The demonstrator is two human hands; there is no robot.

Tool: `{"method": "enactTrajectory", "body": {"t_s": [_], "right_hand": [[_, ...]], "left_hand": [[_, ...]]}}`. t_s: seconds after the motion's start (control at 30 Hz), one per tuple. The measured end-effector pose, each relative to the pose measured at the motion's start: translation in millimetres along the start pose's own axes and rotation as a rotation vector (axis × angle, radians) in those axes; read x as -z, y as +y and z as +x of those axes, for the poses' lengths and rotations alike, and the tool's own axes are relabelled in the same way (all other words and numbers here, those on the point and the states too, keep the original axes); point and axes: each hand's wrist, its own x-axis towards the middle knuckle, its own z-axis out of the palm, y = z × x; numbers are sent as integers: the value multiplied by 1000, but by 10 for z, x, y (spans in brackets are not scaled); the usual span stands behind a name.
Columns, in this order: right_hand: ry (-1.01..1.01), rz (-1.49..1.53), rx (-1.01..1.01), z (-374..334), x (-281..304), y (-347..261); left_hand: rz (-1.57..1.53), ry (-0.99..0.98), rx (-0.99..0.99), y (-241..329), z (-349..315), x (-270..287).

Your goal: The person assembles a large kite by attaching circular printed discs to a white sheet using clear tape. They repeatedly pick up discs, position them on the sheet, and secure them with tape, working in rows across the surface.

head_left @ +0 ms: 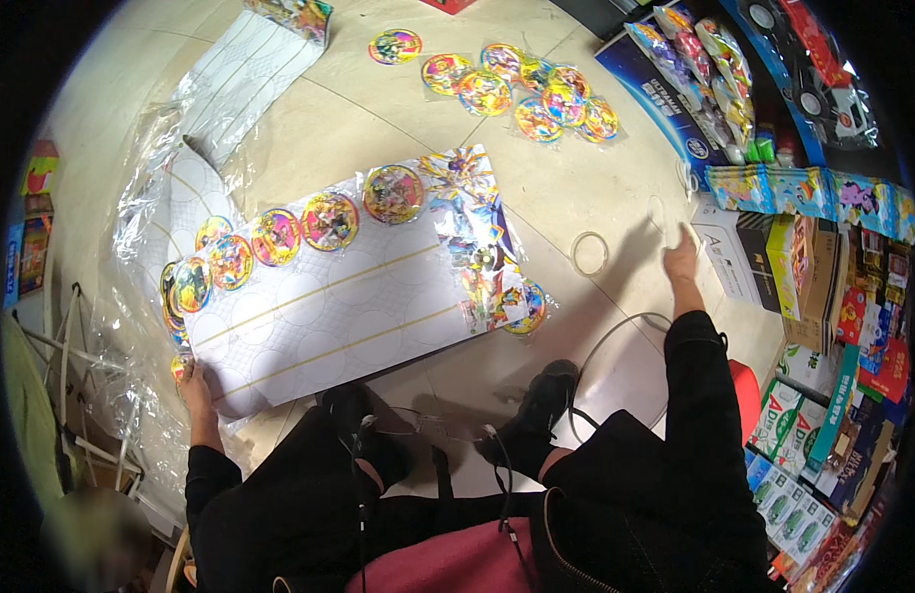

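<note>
A white board (pixel 309 336) printed with rows of circles lies slanted on the floor in front of my feet. Round colourful cards (pixel 329 220) run along its upper edge, and its right end carries a colourful printed panel (pixel 477 227). My left hand (pixel 194 385) is closed on the board's lower left corner, beside another round card. Off to the right, my right hand (pixel 681 257) hangs over the floor with its fingers curled together. A thin pale loop (pixel 656 210) shows by its fingertips; whether it is held is unclear. A yellowish ring (pixel 589 254) lies left of that hand.
Several loose round cards in clear wrappers (pixel 485 91) lie on the far floor. Crumpled clear plastic (pixel 131 267) and a second printed sheet (pixel 245 84) spread at the left. Boxes and packets (pixel 813 188) crowd the right side. A cable (pixel 615 331) curves near my right shoe (pixel 541 400).
</note>
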Motion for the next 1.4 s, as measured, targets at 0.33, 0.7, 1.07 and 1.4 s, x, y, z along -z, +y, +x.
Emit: {"method": "enactTrajectory", "body": {"t_s": [0.33, 0.7, 1.07, 1.4], "right_hand": [[-542, 452, 357, -1125, 256, -1909], [-853, 361, -5, -1908, 210, -2219], [-878, 484, 28, -2352, 303, -2322], [-950, 581, 786, -2027, 620, -2702]], "left_hand": [[-360, -81, 177, 116, 10, 643], [-449, 35, 179, -8, -154, 537], [-425, 71, 125, 240, -61, 278], [-291, 267, -263, 614, 298, -97]]}}
